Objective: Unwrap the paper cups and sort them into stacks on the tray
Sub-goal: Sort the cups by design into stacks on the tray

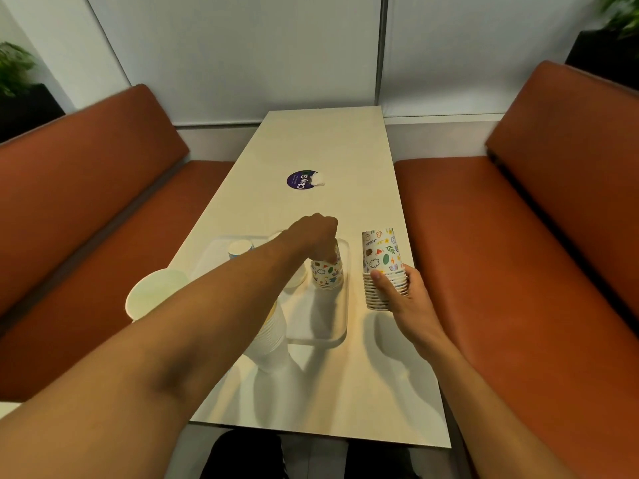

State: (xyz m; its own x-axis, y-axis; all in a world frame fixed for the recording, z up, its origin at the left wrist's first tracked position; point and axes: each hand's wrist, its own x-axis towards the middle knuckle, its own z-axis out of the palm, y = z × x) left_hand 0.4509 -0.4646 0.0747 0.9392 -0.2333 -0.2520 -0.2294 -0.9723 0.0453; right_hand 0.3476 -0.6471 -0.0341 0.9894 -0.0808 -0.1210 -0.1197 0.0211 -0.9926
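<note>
A clear tray lies on the white table. My left hand reaches across it and grips the top of a short upside-down stack of patterned paper cups standing at the tray's right side. To the right of the tray, my right hand grips the lower rims of a taller upside-down stack of the same patterned cups. A blue-rimmed white cup stands at the tray's back left. A plain white cup stack is partly hidden behind my left forearm.
A long stack of white cups lies on its side at the tray's near edge, under my left arm. A large pale cup sits at the table's left edge. A round purple sticker marks the table's middle. Orange benches flank both sides.
</note>
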